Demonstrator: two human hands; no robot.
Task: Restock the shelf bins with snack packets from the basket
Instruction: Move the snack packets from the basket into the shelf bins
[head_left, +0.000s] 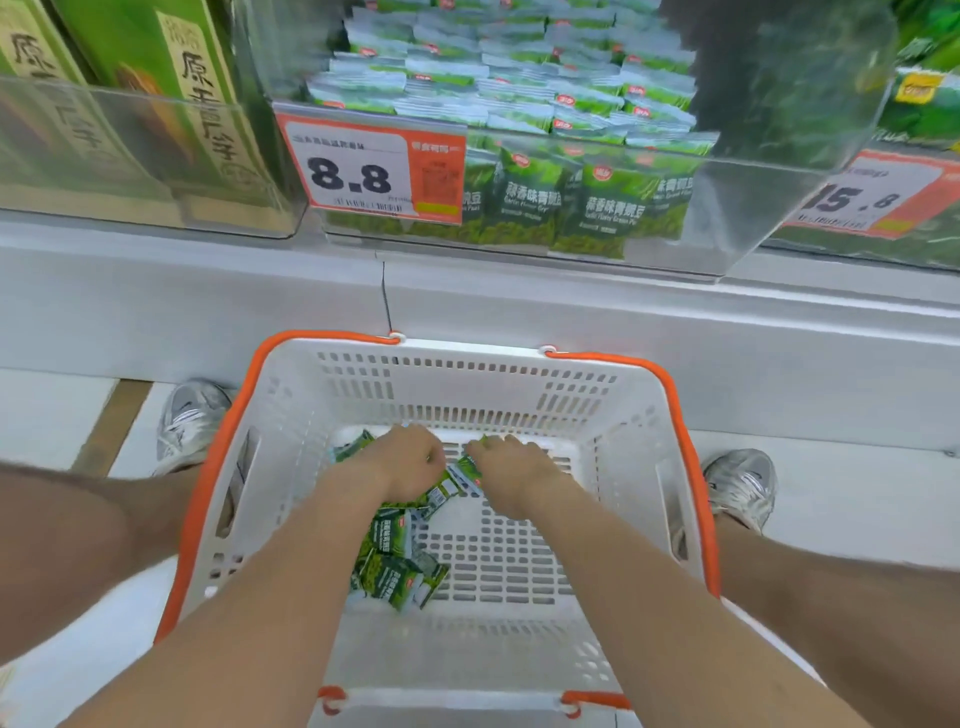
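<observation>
We're late in the restock: shelf bin (737, 208) is stacked high, and only a small pile of snack packets (397, 566) sits in the basket (467, 384). Left grip (402, 462) and right grip (506, 473) are both grasping packets.

Snack packets (397, 566) in the basket (467, 364), basket before the shelf bin (727, 218), between two shoes (189, 421).

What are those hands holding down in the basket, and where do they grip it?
Green pea snack packets: the left hand clutches several from above, the right hand pinches one by its end.
</observation>
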